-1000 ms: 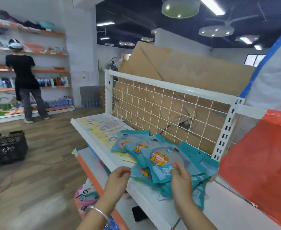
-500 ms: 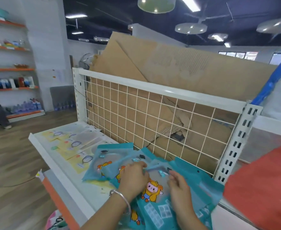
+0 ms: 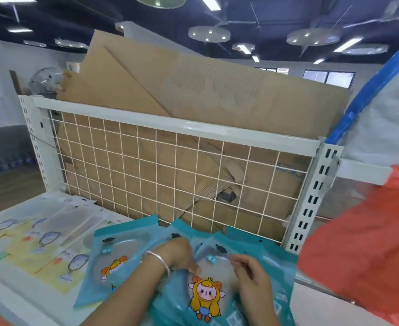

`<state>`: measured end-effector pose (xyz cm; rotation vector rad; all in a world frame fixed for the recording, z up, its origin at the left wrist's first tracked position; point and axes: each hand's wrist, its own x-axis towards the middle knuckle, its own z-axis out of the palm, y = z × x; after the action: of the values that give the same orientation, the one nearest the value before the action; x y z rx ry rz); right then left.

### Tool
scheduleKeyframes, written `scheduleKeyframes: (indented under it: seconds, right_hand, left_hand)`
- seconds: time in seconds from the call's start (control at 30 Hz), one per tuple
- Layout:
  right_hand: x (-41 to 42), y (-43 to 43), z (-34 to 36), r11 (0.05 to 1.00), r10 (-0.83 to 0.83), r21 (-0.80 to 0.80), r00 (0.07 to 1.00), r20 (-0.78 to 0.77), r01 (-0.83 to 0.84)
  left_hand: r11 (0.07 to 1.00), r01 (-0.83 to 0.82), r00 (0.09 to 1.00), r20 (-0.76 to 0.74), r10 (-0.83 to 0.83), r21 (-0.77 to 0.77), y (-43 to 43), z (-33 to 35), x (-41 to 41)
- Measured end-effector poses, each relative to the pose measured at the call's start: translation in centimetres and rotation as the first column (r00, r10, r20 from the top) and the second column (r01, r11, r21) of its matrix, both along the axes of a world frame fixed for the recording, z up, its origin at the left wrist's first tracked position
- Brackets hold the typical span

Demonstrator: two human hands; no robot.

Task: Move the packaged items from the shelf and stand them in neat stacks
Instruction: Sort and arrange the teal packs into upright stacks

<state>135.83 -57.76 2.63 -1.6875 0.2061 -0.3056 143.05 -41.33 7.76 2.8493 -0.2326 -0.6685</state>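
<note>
Now our left hand (image 3: 178,256) curls its fingers (image 3: 188,251) round the teal packets (image 3: 123,262) on the white shelf (image 3: 17,301), and our right hand (image 3: 252,275) pinches the near packet (image 3: 207,295).

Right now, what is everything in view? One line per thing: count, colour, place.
shelf: one, white, foreground
teal packets: several, teal with cartoon figures, overlapping on shelf, centre
yellow packets: several, pale yellow, flat on shelf, left
wire grid: one, white, behind packets
cardboard: several sheets, brown, behind grid
plastic sheet: one, red, right
bracelet: one, silver, left wrist
left grip: one, holds teal packets
right grip: one, pinches front teal packet
</note>
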Motion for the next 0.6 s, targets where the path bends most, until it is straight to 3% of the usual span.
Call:
scheduleKeyframes:
  seconds: [0.1,0.23,0.37,0.5,0.6]
  right_hand:
    - [-0.1,-0.5,0.2,0.989,-0.140,-0.039,0.989,0.040,0.141]
    - [-0.7,-2.3,-0.7,0.893,-0.375,-0.264,0.927,0.006,0.363]
    - [-1.3,-2.1,-1.2,0.849,-0.383,-0.427,0.919,-0.093,0.311]
    - [-0.7,-0.7,-0.6,0.925,-0.304,-0.264,0.950,-0.074,0.275]
    - [-0.7,-0.1,-0.3,0.950,-0.277,-0.166,0.960,-0.048,0.266]
  left_hand:
    - [0.996,0.022,1.000,0.002,-0.022,-0.084,1.0,0.2,0.4]
    - [0.980,0.010,0.999,-0.047,-0.020,-0.197,2.5,-0.5,0.5]
    - [0.965,0.034,0.993,-0.098,-0.062,-0.260,3.1,-0.6,0.7]
    - [0.924,-0.051,0.990,-0.144,-0.005,-0.380,3.8,-1.5,0.9]
    - [0.807,-0.226,0.950,-0.308,0.057,-0.546,5.1,-2.1,0.4]
